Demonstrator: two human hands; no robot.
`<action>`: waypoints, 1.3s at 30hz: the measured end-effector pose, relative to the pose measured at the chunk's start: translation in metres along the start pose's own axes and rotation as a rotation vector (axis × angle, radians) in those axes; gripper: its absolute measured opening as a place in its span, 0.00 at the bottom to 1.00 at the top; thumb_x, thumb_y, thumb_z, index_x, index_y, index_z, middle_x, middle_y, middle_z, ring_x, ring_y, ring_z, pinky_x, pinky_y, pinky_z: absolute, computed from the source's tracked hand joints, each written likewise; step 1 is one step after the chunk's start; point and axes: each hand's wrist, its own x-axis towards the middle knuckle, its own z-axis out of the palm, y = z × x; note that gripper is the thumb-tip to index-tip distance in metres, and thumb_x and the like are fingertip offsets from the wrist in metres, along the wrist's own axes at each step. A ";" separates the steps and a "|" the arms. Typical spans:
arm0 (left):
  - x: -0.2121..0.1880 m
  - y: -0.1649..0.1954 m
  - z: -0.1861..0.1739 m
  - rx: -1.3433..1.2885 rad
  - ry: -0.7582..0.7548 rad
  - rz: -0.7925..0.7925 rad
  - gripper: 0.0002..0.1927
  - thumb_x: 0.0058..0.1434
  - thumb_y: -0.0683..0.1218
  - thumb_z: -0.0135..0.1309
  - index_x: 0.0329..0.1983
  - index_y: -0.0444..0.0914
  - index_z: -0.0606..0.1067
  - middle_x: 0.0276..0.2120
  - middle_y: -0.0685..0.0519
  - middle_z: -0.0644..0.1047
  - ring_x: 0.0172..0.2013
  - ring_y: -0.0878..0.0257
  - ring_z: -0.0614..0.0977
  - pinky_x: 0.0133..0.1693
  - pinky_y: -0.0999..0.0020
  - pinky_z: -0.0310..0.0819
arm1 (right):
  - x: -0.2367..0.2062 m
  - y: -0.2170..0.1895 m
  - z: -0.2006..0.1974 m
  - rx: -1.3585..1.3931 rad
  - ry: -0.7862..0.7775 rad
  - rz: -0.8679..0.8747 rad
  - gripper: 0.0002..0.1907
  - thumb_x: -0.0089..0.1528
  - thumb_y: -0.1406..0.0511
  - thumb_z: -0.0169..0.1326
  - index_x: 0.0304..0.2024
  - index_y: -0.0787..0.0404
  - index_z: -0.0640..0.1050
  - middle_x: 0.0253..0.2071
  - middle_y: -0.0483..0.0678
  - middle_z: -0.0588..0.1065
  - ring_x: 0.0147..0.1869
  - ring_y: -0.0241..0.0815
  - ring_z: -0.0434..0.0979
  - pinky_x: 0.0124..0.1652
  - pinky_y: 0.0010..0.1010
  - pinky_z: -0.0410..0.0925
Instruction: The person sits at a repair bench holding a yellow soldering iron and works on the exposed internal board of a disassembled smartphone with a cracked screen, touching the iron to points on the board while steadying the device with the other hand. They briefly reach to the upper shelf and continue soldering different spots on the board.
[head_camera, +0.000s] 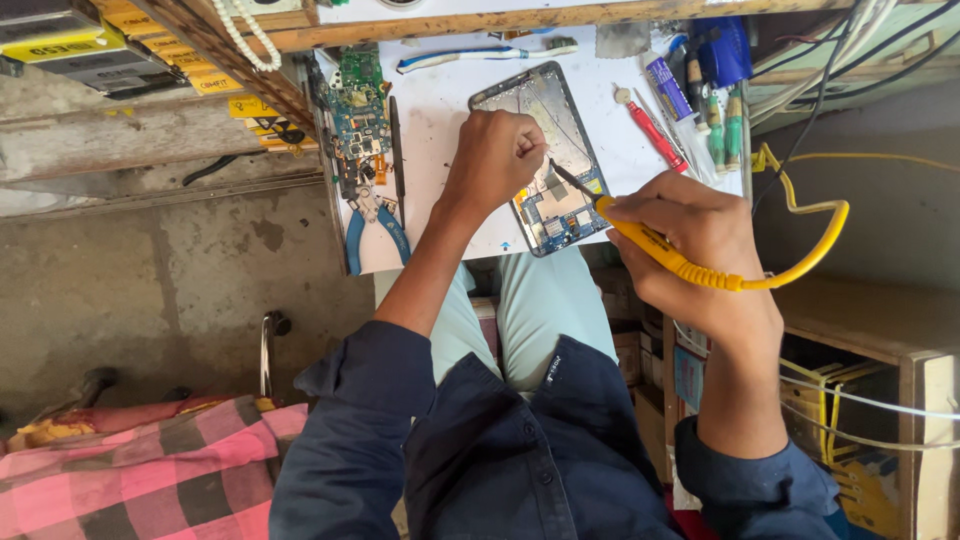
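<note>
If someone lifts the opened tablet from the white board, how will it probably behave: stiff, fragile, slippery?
The opened tablet is thin and flat, so it probably lifts light and fairly stiff. Its circuit boards lie bare, so it looks fragile to pressure there. It will likely slide on the smooth white board if the left hand lets go.

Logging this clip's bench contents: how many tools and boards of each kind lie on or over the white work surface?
Opened tablets: 1
Loose circuit boards: 1
Yellow soldering irons: 1, in the right hand
Blue-handled pliers: 1
Red-handled screwdrivers: 1
Toothbrushes: 1
Total: 6
</note>
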 end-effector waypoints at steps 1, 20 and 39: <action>0.000 0.000 0.000 0.008 -0.001 -0.005 0.01 0.53 0.37 0.62 0.27 0.34 0.82 0.25 0.45 0.83 0.27 0.58 0.87 0.33 0.69 0.80 | -0.001 0.000 0.000 -0.006 -0.002 0.003 0.10 0.56 0.75 0.65 0.41 0.64 0.84 0.37 0.50 0.79 0.37 0.48 0.81 0.36 0.32 0.71; -0.001 0.002 0.001 0.072 0.007 0.006 0.04 0.54 0.39 0.64 0.25 0.36 0.80 0.23 0.46 0.81 0.24 0.55 0.84 0.30 0.66 0.77 | -0.012 0.002 -0.001 0.024 0.068 0.053 0.12 0.56 0.75 0.65 0.43 0.66 0.84 0.39 0.52 0.80 0.40 0.47 0.83 0.40 0.30 0.72; 0.000 0.006 -0.001 0.079 -0.006 -0.063 0.03 0.54 0.41 0.64 0.26 0.37 0.80 0.24 0.49 0.82 0.26 0.56 0.84 0.31 0.63 0.75 | -0.019 0.008 -0.003 0.018 0.129 0.059 0.13 0.57 0.76 0.67 0.45 0.67 0.83 0.42 0.53 0.80 0.43 0.46 0.83 0.43 0.29 0.73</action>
